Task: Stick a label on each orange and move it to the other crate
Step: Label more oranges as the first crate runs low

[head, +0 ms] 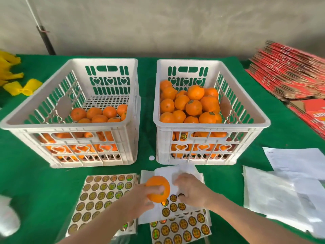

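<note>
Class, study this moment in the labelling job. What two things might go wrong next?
1. The right hand works at the top sticker sheet, which lies loose over others; the sheet may lift or slide.
2. The right crate is heaped; the orange in the left hand may roll down the pile when added.

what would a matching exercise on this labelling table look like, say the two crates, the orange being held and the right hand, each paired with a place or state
Things
1. left crate
2. right crate
3. held orange
4. right hand

Places or states
a. reaching down onto the partly used sticker sheet
b. heaped with oranges well up its walls
c. only a shallow layer inside, some of its floor bare
d. gripped in the left hand

Pairs: 1-c, 2-b, 3-d, 4-a
</note>
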Tool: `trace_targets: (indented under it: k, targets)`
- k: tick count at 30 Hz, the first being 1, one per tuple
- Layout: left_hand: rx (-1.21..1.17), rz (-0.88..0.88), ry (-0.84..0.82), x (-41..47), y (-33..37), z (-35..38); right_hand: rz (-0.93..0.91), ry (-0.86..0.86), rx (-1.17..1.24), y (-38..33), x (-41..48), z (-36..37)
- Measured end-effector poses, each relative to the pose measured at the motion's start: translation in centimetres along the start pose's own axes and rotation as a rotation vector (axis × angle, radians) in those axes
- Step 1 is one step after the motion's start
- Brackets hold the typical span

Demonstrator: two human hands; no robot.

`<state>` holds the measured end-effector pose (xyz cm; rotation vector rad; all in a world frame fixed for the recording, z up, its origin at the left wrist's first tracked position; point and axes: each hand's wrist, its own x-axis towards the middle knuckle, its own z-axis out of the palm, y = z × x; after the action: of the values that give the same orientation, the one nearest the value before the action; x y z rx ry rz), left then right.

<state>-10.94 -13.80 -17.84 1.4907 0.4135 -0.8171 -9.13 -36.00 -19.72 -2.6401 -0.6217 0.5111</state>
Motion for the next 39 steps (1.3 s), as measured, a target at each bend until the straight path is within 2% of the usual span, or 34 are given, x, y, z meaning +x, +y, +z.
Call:
trace_targets:
  k: [1,3,4,6,12,19,24,29,33,39]
  targets:
    - [-0.080,-0.014,0.024,-0.1,-0.3,0.0,-0.006,0.013,0.000,0.1,0.0,0.3]
    - [-0.062,0.045,-0.115,-0.6,0.3,1.4,-0.012,0.051,0.007,0.2,-0.1,0.9]
    - [-0.131,0.071,-0.139,-0.3,0.1,1.6,-0.013,0.067,0.008,0.3,-0.1,1.2]
    - [-0.293,0.014,-0.125,0.4,-0.2,2.1,-0.005,0.096,0.012,0.3,-0.3,1.7]
    - [-0.346,0.084,0.073,1.2,0.0,3.8,-0.001,0.167,0.076,0.1,-1.0,2.5]
    - [-0.339,0.064,0.075,0.8,-0.2,4.2,-0.003,0.240,0.153,0.0,-1.4,3.2]
    - [-0.414,0.036,-0.078,1.0,-0.5,4.7,-0.013,0.289,0.131,-0.1,-1.4,3.5]
    - [-0.480,0.049,-0.070,1.2,0.2,4.9,-0.064,0.387,0.204,-0.4,-1.4,2.8]
    - [-0.490,0.072,-0.163,1.3,0.4,3.7,-0.118,0.444,0.273,-0.6,-1.6,2.2]
    - [-0.509,0.041,-0.204,1.1,0.7,3.2,-0.228,0.475,0.242,-1.0,-2.2,2.0]
